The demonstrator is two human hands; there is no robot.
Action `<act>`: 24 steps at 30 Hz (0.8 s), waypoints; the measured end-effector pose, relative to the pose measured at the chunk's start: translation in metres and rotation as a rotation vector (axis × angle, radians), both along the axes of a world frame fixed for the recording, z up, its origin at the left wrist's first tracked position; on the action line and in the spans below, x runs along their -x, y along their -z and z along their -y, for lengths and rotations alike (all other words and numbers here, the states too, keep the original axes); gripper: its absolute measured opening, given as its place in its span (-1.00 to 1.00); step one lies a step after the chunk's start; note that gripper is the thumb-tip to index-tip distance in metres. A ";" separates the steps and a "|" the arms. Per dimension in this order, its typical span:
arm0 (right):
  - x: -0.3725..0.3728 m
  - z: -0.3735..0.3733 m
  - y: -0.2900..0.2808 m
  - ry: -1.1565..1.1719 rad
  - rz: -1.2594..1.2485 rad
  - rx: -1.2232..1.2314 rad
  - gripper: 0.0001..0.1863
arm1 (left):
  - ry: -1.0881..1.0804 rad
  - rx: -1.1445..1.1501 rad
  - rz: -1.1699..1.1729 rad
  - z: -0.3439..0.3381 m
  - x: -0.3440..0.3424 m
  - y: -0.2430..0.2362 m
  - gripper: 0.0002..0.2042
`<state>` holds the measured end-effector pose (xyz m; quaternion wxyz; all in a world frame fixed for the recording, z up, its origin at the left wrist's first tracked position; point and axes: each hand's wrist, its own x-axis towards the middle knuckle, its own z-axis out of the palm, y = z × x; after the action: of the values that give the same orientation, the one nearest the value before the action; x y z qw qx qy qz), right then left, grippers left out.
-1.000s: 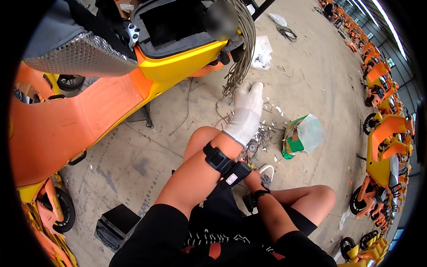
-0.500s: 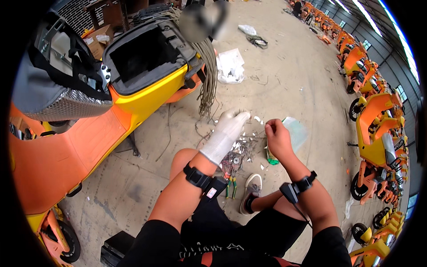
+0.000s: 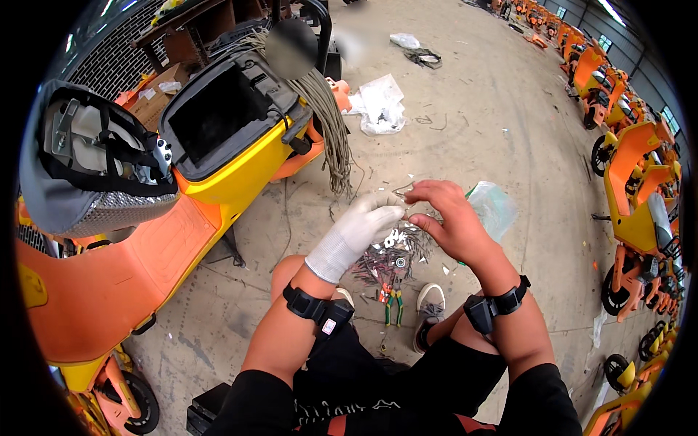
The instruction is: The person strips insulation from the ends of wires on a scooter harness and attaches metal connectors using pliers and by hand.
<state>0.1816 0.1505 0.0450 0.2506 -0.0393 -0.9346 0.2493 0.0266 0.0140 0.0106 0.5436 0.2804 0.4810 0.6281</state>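
My left hand (image 3: 367, 221), in a white knit glove, is held in a pinch over a pile of scraps; whatever is between its fingertips is too small to make out. Close beside those fingertips is my bare right hand (image 3: 454, 221), thumb and forefinger apart, with nothing visible in it. Beneath both hands lie dark thin scraps (image 3: 374, 265) mixed with white bits. A small round metal ring (image 3: 400, 262) rests among them. Pliers (image 3: 394, 307) with green and yellow handles lie on the floor at the near edge of the pile.
A yellow and orange scooter (image 3: 240, 178) with an opened dark compartment stands on the left, rope (image 3: 331, 123) draped over its end. A grey bag (image 3: 102, 167) sits on it. Clear plastic (image 3: 493, 211) lies right of the pile, a white bag (image 3: 382, 105) beyond. Scooters (image 3: 629, 174) line the right.
My right hand has moved left to the gloved fingertips, and its thumb and fingers have spread apart. The left hand has shifted slightly down and stays pinched.
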 end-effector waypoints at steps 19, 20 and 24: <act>-0.010 -0.007 0.004 -0.012 0.016 0.304 -0.90 | 0.045 0.010 0.088 -0.009 -0.012 0.002 -0.90; -0.009 -0.008 0.004 -0.009 0.022 0.318 -0.90 | 0.047 0.018 0.064 -0.010 -0.012 0.001 -0.90; -0.008 -0.008 0.011 0.014 0.020 0.339 -0.89 | 0.062 0.037 0.061 -0.010 -0.013 0.002 -0.88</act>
<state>0.1893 0.1582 0.0345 0.2329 -0.0898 -0.8814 0.4011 0.0397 0.0238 0.0089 0.5824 0.2660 0.4669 0.6100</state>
